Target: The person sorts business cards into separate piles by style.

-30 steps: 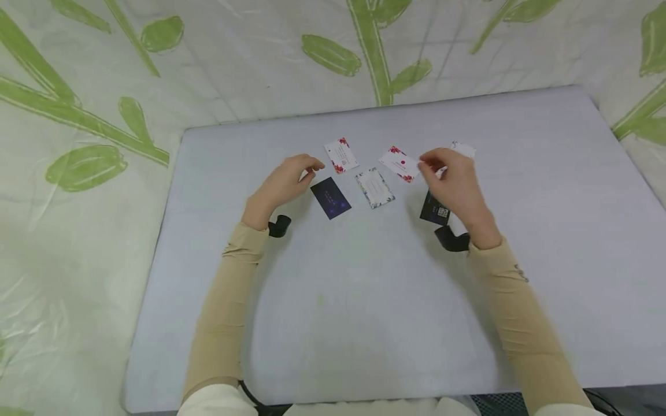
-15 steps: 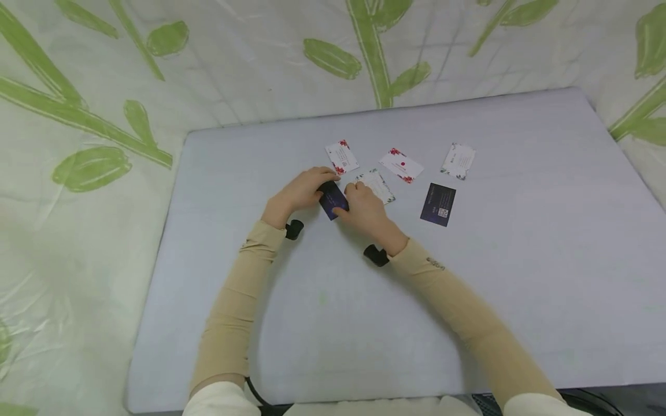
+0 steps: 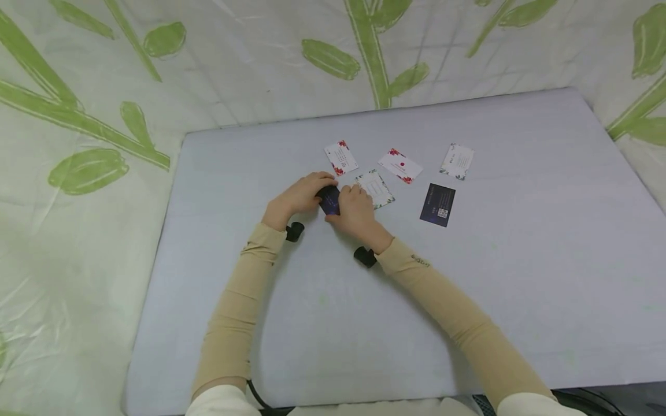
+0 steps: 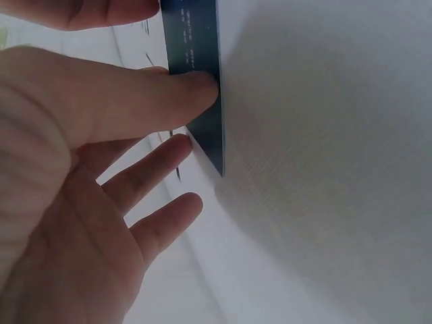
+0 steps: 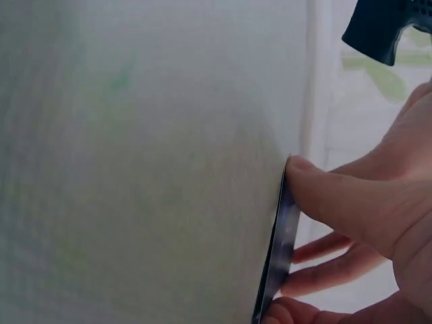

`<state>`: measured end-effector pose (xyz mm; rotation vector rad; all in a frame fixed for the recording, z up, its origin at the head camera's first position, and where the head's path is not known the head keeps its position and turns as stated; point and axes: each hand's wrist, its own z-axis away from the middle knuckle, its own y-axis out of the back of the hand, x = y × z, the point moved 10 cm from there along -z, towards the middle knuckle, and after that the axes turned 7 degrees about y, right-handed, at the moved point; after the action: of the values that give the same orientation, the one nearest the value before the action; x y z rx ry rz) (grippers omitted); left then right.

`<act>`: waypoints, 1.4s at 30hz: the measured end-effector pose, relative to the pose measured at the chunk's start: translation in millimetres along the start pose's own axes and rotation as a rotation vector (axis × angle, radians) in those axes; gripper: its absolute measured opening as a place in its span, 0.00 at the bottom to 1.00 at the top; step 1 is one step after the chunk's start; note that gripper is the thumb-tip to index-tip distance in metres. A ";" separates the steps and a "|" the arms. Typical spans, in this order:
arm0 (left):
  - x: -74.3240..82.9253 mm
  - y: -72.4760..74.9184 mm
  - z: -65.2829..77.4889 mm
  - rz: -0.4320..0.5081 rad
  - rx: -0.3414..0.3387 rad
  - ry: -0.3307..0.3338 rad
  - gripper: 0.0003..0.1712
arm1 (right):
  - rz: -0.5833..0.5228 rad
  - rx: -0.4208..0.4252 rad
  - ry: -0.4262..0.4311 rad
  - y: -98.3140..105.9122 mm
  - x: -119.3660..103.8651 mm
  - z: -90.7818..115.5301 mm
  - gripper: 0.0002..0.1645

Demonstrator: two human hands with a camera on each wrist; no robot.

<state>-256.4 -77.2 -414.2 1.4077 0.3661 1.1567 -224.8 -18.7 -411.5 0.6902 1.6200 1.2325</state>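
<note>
OK, both hands on one card. Left hand [image 3: 304,193] pinches a dark navy-blue rectangular card [image 3: 329,202], thumb flat on its face, index finger behind; the two lowest fingers in the left wrist view are spread loosely. Right hand [image 3: 356,212] grips the opposite end, thumb along the edge, fingers on the other side. Card sits between the hands, left of the table's middle; can't tell if it touches the surface.

Right hand partly covers a white card with a green leaf border [image 3: 377,188]. Farther back: a white card with red flower corners and text [image 3: 341,158], then a white card with red flowers and a red dot [image 3: 400,166]. Well right: a white card with grey-green leaf corners [image 3: 458,161], and nearer the person, a black card with a QR code [image 3: 435,201]. All five lie flat, apart, on a pale cloth-covered table [image 3: 333,335].
</note>
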 end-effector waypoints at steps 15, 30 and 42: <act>-21.5 28.0 35.7 0.367 0.266 0.083 0.09 | -0.569 -0.016 0.020 15.8 32.2 -12.2 0.07; -45.1 19.9 41.1 0.290 0.330 0.244 0.10 | -0.444 -0.111 0.062 -3.8 22.6 -39.6 0.05; -39.8 15.5 35.0 0.167 0.267 0.314 0.10 | -0.211 -0.143 0.193 -2.9 3.4 -40.8 0.04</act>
<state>-252.9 -132.1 -409.5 1.5083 0.6543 1.5160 -263.2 -33.0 -413.8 0.3089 1.6936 1.2743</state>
